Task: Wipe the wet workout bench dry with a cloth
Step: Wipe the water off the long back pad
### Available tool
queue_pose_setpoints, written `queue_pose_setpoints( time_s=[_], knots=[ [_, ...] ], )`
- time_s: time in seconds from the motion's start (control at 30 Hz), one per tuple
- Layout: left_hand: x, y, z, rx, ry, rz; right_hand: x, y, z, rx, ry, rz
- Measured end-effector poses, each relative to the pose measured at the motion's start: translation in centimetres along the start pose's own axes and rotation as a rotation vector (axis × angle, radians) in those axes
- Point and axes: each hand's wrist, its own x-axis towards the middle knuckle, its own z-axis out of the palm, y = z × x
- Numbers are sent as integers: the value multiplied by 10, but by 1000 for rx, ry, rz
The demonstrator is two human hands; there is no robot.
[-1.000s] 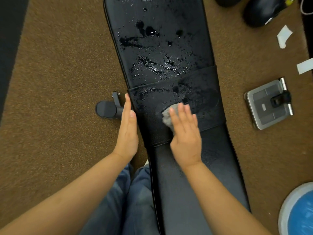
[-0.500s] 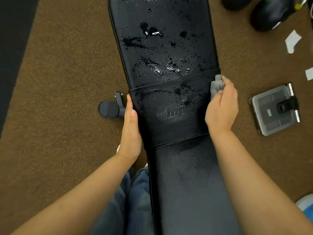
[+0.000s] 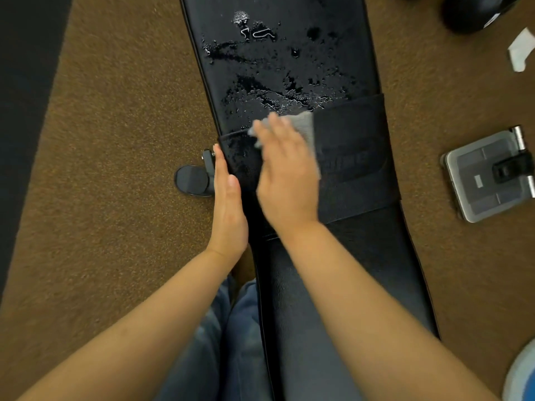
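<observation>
A long black padded workout bench [image 3: 362, 256] runs up the middle of the view. Water drops and puddles [image 3: 275, 82] cover its far half, above a black fabric band [image 3: 356, 175] that wraps across it. My right hand [image 3: 285, 175] lies flat on a grey cloth [image 3: 305, 127], pressing it on the band's left part and upper edge. Some wet sheen shows on the band's left end. My left hand [image 3: 228, 204] rests flat against the bench's left side, fingers straight, holding nothing.
Brown carpet surrounds the bench. A black knob and foot [image 3: 192, 180] stick out at the left. A grey flat device [image 3: 489, 175] lies right of the bench. Black shoes [image 3: 474, 13] and white paper scraps [image 3: 521, 50] are at top right, a blue-white round object [image 3: 521, 374] at bottom right.
My right hand has swept the cloth from the band's right edge back across to its left part. The left hand has stayed against the bench's side.
</observation>
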Motion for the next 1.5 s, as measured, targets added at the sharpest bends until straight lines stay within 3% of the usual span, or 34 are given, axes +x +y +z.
queue_pose_setpoints(
  time_s=[0.13,0.23,0.33,0.5,0.8,0.97,1.13,1.23,1.5],
  knots=[
    [0,-1,-2,-11,-4,9,-5,-2,-2,61,-76,-36],
    [0,-1,-2,4,9,15,0,26,-17,-104,-77,-112],
    [-1,0,0,112,49,24,11,69,-44,-281,-90,-14],
    [-3,2,4,263,42,108,22,105,-64,-183,-214,-54],
    [2,-4,0,324,10,179,25,63,-27,-123,24,267],
    [1,-2,-12,186,2,144,-3,-6,14,-41,-98,-43],
    [4,4,-18,52,39,91,-11,-9,18,-28,-147,-108],
    [3,8,-8,89,39,86,-15,-5,13,-64,-177,-202],
    [2,3,2,276,89,149,-63,19,-11,-115,-195,-227]
  ],
)
